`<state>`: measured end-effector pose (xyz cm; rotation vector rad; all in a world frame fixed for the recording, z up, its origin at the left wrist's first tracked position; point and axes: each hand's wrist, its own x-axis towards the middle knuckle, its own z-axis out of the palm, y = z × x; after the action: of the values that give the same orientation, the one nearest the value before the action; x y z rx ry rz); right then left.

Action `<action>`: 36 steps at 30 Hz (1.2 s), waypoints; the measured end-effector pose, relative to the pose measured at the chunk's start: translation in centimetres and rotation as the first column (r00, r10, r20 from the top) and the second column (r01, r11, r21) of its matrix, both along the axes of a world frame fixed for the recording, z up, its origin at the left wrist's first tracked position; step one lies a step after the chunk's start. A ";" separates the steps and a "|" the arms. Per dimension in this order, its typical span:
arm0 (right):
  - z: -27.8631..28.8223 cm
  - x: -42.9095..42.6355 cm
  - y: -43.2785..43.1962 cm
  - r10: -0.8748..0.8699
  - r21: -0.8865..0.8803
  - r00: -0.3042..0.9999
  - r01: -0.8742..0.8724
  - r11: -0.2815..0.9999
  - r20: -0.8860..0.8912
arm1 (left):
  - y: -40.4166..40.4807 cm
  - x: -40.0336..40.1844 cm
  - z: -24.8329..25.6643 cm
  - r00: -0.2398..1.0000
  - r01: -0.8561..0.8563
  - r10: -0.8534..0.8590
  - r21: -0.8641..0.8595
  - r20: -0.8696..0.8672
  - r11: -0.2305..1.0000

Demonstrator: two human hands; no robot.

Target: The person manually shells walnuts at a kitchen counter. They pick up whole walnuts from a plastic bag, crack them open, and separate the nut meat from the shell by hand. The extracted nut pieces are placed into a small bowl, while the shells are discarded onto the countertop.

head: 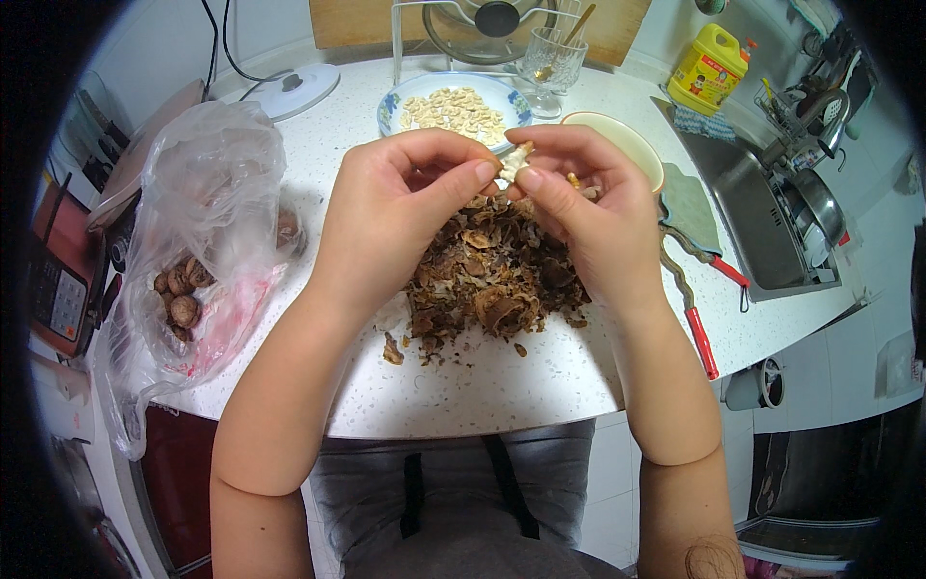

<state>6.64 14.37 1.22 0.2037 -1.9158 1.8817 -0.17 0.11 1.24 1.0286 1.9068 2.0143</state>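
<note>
A pale, partly peeled walnut kernel [515, 163] is between the fingertips of both hands. My right hand [604, 184] grips it between thumb and forefinger. My left hand [405, 184] pinches at its left edge with thumb and forefinger. Another kernel piece [574, 179] shows against the curled fingers of my right hand. Below the hands lies a heap of broken walnut shells and brown skins [481, 282], partly hidden by them. Just beyond, a blue-patterned plate [391, 108] holds many pale peeled kernel pieces [456, 112].
Whole walnuts [184, 311] sit in a clear plastic bag [210, 166] at left. To the right are a cream bowl [626, 141], a red-handled nutcracker [700, 340], a green cloth [691, 210] and the sink [759, 224]. A glass goblet [553, 69] stands behind the plate.
</note>
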 end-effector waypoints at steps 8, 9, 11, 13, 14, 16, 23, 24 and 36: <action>-0.5 -0.4 0.4 0.172 -0.236 0.984 -0.156 0.959 0.048 | 0.1 0.2 0.2 0.999 -0.036 0.036 0.009 -0.023 0.999; -0.4 -0.4 0.4 0.166 -0.231 0.985 -0.150 0.961 0.051 | 0.1 0.3 0.3 0.998 -0.048 0.047 -0.013 -0.045 0.999; -0.4 -0.3 0.3 0.134 -0.204 0.990 -0.122 0.971 0.047 | 0.1 0.5 0.4 0.989 -0.098 0.092 -0.052 -0.115 0.994; -0.5 -0.4 0.1 0.083 -0.162 0.996 -0.077 0.984 0.032 | 0.2 0.8 0.4 0.965 -0.178 0.157 -0.081 -0.212 0.981; -0.4 -0.3 0.1 0.105 -0.172 0.993 -0.095 0.981 0.048 | 0.2 0.9 0.4 0.953 -0.198 0.173 -0.080 -0.248 0.977; -0.3 -0.2 0.4 0.145 -0.190 0.986 -0.128 0.973 0.077 | 0.2 1.0 0.3 0.926 -0.237 0.202 -0.074 -0.319 0.969; -0.6 -0.4 0.7 0.501 -0.606 0.863 -0.364 0.708 0.067 | 0.5 0.8 0.0 0.917 -0.234 0.241 0.059 -0.317 0.970; -0.6 -0.4 0.7 0.524 -0.626 0.849 -0.375 0.684 0.064 | 0.5 0.8 0.0 0.931 -0.221 0.235 0.081 -0.278 0.972; -0.6 -0.2 0.6 0.540 -0.668 0.837 -0.349 0.657 0.094 | 0.5 0.5 0.4 0.867 -0.165 0.175 0.062 -0.468 0.984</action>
<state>6.40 15.00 0.58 0.2134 -1.3275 2.9352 0.34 0.57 1.59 1.5231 2.2861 2.0093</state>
